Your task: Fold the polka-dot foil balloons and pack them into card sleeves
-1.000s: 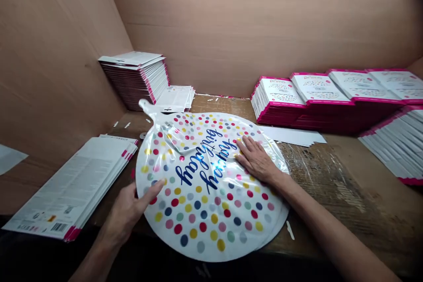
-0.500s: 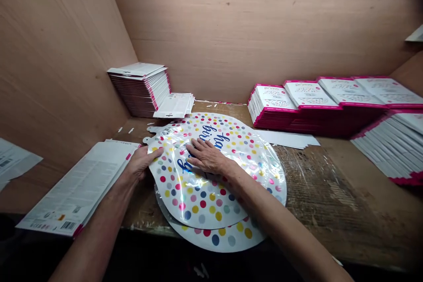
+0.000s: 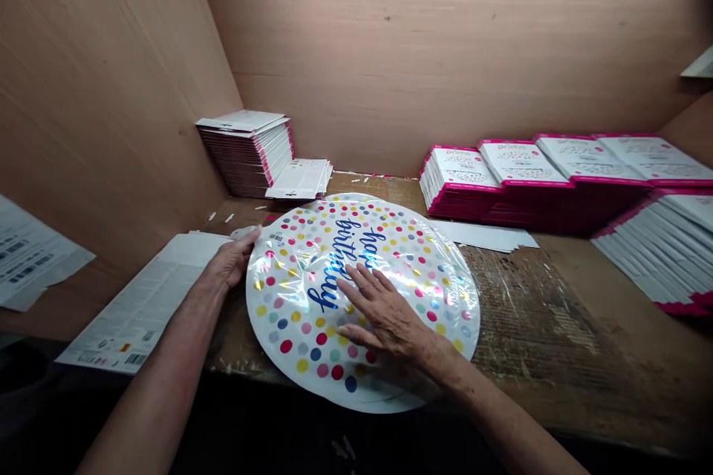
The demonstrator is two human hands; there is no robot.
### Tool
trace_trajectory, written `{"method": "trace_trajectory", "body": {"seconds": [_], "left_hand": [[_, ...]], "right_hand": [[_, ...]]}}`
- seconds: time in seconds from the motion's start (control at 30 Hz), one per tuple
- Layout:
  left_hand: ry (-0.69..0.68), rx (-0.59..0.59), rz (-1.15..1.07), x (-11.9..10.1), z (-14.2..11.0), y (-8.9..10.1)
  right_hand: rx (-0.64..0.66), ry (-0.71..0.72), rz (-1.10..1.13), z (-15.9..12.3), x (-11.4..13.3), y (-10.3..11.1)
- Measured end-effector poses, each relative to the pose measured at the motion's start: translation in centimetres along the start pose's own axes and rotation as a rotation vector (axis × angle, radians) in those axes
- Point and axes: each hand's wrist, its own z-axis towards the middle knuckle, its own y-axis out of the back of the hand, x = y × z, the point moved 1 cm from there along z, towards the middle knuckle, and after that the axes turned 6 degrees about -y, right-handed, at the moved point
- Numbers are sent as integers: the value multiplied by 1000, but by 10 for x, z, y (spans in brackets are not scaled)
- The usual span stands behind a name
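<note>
A flat, round foil balloon point(image 3: 312, 338), white with coloured dots and blue "happy birthday" lettering, lies on the worktop, its near edge jutting past the front. My left hand point(image 3: 237, 261) is closed on the balloon's left edge, close to its pale tail tab; some fingers are hidden. Spread flat, my right hand point(image 3: 382, 312) rests over the middle of the balloon, beside the lettering. Clear shiny film catches the light across its surface. Whether a second balloon lies beneath is hard to make out.
Folded cardboard sleeves point(image 3: 245, 152) are stacked in the back left corner. Pink-edged printed packs point(image 3: 523, 163) line the back right, with more packs point(image 3: 662, 245) at right. White strips point(image 3: 484, 235) lie behind the balloon. A large printed card point(image 3: 145, 297) sits left, below a wooden side wall point(image 3: 111, 89).
The two offset balloon outlines now nearly coincide, and the lettering shows more fully. My right hand has slid nearer and to the right, fingers wider. My left hand has shifted slightly up the edge.
</note>
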Motion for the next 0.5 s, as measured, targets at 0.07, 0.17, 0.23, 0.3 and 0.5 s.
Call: {"method": "trace_trajectory", "body": {"seconds": [0.07,0.17,0.23,0.3,0.5], "left_hand": [[-60,-38,127,-2,3,-5],[-257,-165,578,-10,-2,-4],[-400,-230,966,-20,-9,-9],[-498,-201,1200,-33,-16,-26],[-590,172,1433,-40,-42,-153]], "right_hand": [[29,-38,17,-7,6,-2],[32,-78,55,-23,17,-11],[16,-85,58,-30,21,-19],[12,-70,49,-32,22,-28],[-55,-56,-9,-23,20,-31]]}}
